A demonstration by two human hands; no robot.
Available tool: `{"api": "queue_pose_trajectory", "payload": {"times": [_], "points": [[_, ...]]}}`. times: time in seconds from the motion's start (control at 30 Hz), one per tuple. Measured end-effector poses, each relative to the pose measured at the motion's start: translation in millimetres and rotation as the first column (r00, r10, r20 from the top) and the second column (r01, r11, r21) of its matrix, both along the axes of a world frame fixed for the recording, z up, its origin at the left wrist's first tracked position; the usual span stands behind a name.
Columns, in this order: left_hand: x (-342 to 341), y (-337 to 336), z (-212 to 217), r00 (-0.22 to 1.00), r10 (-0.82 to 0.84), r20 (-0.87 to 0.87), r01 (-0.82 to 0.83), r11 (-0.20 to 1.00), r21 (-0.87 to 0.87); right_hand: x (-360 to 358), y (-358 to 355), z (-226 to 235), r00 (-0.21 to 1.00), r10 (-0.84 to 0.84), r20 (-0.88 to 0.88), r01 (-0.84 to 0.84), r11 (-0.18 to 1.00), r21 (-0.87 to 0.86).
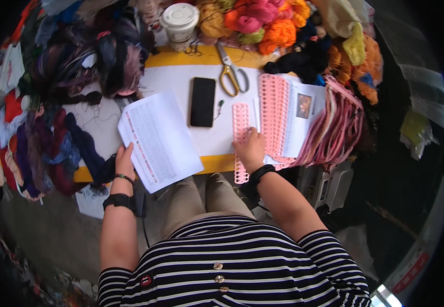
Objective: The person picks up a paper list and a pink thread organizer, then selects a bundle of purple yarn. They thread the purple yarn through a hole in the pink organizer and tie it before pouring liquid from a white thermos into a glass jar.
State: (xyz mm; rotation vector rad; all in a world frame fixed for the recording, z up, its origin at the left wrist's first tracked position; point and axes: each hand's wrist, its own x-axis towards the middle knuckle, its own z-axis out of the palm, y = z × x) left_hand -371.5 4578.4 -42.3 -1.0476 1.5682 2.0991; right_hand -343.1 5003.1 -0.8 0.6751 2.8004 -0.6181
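My left hand (124,162) is closed on the left edge of a white printed sheet (165,138), which lies tilted over the front edge of the table. The fingers of my right hand (251,150) close around the lower part of a narrow pink strip (240,123) punched with rows of holes. Just right of it are wider pink perforated boards (273,112). A second printed sheet (296,123) with a small picture lies partly under them. Pink and dark red thread hanks (329,130) hang from another pink strip at the right.
Between my hands lies a black phone (202,102). Beyond it are open-handled scissors (230,77) and a lidded paper cup (179,23). Dark yarn bundles (89,61) crowd the left, bright orange and pink skeins (268,25) the back. The table's yellow edge (217,163) runs before my legs.
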Motion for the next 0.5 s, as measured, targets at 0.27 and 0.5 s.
{"api": "queue_pose_trajectory", "payload": {"times": [0.27,0.5], "points": [[-3.7,8.1,6.9,0.994,0.107,0.017,-0.108,0.992,0.058,-16.8,23.7,-8.0,0.997,-0.014,0.081,0.023,0.993,-0.118],[-4.7,8.0,11.6,0.993,0.095,0.071,-0.095,0.995,-0.001,-15.2,19.2,-1.8,0.992,0.008,0.128,-0.004,0.999,-0.034]]}}
